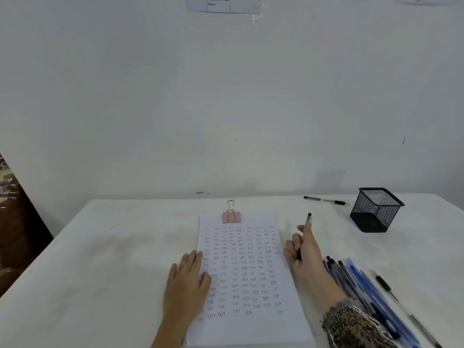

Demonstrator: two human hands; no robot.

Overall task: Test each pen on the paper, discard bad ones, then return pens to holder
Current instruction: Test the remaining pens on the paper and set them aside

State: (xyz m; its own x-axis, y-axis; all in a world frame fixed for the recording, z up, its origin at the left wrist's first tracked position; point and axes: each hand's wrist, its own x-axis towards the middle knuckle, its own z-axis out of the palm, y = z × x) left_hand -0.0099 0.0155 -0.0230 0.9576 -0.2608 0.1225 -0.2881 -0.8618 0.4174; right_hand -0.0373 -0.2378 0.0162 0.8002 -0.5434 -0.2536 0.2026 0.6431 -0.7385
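Observation:
A white paper (pixel 248 330) covered with rows of handwritten "Test" lies in the middle of the table, held at its top by a pink binder clip (pixel 231 216). My left hand (pixel 187 285) lies flat on the paper's left edge with straight fingers. My right hand (pixel 302 252) grips a pen (pixel 308 218) just right of the paper, the pen's black end pointing up and away. A black mesh pen holder (pixel 375 210) stands at the back right. Several blue and black pens (pixel 356 280) lie in a pile right of my right forearm.
Two black pens (pixel 325 200) lie end to end near the table's back edge, left of the holder. A single black pen (pixel 385 285) lies right of the pile. A white wall rises right behind the table. The table's left edge runs diagonally at the left.

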